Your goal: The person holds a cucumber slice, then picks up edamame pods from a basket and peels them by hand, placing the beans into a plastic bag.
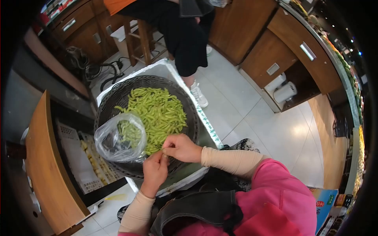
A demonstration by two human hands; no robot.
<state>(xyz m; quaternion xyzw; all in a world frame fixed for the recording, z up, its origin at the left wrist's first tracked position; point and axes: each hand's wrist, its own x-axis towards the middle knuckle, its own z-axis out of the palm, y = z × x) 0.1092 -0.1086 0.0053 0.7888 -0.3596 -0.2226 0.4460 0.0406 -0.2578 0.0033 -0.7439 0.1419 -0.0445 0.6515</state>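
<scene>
A heap of green edamame pods (163, 114) lies in a round dark wicker basket (104, 103). A clear plastic bag (103, 138) with some pods inside sits at the basket's left, its mouth spread wide. My left hand (154, 173) and my right hand (182, 148) meet over the basket's near edge, just below the heap. Both are closed, thumbs and fingers pinched together at one spot. Whatever lies between the fingertips is too small and covered to make out.
The basket rests on a white foam box (210, 128). Beyond it, another person in black trousers (183, 39) sits near a wooden stool (139, 39). An open drawer (59, 165) stands at left. Wooden cabinets (271, 55) with paper rolls (285, 91) line the right.
</scene>
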